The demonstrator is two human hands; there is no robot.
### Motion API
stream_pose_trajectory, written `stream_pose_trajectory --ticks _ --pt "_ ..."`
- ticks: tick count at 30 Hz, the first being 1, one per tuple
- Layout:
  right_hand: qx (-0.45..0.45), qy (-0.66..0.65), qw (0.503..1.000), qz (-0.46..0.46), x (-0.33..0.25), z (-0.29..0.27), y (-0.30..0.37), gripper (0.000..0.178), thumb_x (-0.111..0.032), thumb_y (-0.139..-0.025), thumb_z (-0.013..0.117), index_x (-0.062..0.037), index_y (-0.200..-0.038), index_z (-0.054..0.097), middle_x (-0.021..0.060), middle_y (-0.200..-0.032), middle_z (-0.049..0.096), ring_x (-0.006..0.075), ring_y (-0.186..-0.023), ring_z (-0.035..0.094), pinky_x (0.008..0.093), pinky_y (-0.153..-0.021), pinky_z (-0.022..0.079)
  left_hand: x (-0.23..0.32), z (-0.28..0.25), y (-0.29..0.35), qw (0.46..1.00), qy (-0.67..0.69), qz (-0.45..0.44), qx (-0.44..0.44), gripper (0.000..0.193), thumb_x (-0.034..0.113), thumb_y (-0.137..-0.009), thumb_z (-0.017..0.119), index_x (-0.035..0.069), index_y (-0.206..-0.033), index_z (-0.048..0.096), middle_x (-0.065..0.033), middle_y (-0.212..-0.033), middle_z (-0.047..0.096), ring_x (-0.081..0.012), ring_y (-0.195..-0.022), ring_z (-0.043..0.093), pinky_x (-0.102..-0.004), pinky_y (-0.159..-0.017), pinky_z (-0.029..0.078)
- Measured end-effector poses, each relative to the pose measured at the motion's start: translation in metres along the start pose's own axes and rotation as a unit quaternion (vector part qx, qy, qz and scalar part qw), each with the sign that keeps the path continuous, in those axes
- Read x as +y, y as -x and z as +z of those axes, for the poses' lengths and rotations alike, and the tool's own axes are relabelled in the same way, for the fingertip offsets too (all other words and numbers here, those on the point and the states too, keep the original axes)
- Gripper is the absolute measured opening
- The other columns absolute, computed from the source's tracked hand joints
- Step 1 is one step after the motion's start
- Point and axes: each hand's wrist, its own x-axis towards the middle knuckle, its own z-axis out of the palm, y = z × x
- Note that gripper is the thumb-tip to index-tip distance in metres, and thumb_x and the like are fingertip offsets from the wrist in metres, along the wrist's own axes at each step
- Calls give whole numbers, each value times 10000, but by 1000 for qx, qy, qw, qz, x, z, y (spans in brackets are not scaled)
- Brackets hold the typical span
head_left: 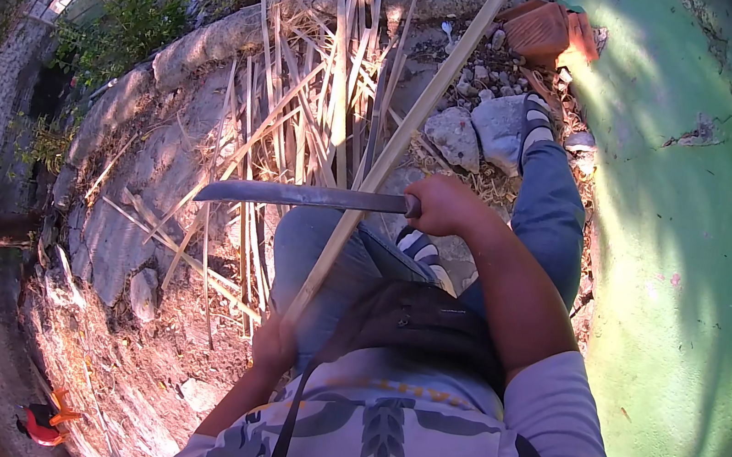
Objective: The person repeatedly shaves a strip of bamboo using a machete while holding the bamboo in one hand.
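My right hand (448, 204) is closed round the handle of a machete (287, 194). Its long dark blade points left and lies across a long, pale split bamboo strip (418, 111). Near my left thigh, my left hand (274, 343) grips the lower end of that strip, slightly smeared by motion. The strip slants up and away to the right, over my legs, toward the far side. Beyond the blade lies a loose pile of split bamboo strips (334, 123) on the ground, at many angles.
Several grey stones (499, 130) lie by my right foot, with a broken terracotta block (539, 34) farther off. A green wall (675, 269) runs along the right. Rough concrete and green plants (134, 22) border the left. A red and orange object (45, 422) lies lower left.
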Motion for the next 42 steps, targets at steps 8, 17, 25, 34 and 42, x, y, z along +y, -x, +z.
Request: stream_pose_trajectory --ticks 8,17,25,34,42 --pt "-17 -2 1000 18 -6 -5 2 207 -159 -692 698 -125 -897 697 136 -854 694 336 -845 673 438 -744 530 -3 2 0 1000 -1 5 -3 335 291 -978 397 25 -856 559 -255 -681 567 -480 -625 565 -543 -560 424" --pt "-23 -6 1000 17 -5 -2 0 200 -159 -696 695 -121 -892 694 136 -844 693 335 -830 673 428 -736 533 -4 3 0 1000 -21 -7 2 346 306 -977 410 17 -864 562 -260 -680 569 -480 -633 574 -546 -565 429" --pt "-30 -20 999 13 -4 -1 0 206 -171 -693 708 -119 -892 693 134 -848 695 334 -838 675 431 -741 534 -9 6 1 1000 -12 3 10 347 312 -973 413 15 -879 566 -267 -684 566 -488 -642 577 -548 -569 437" --pt "-9 -25 1000 -9 1 6 -1 228 -193 -714 760 -84 -888 662 148 -777 678 358 -778 665 445 -700 510 -9 5 0 1000 -3 1 2 354 312 -975 409 10 -903 578 -262 -679 564 -488 -636 579 -532 -563 446" --pt "2 -36 999 -17 1 6 -1 226 -190 -709 756 -85 -888 667 146 -777 678 355 -773 664 442 -696 511 -2 2 0 1000 -3 -3 -2 371 322 -981 393 14 -892 580 -255 -690 569 -481 -647 574 -541 -577 439"
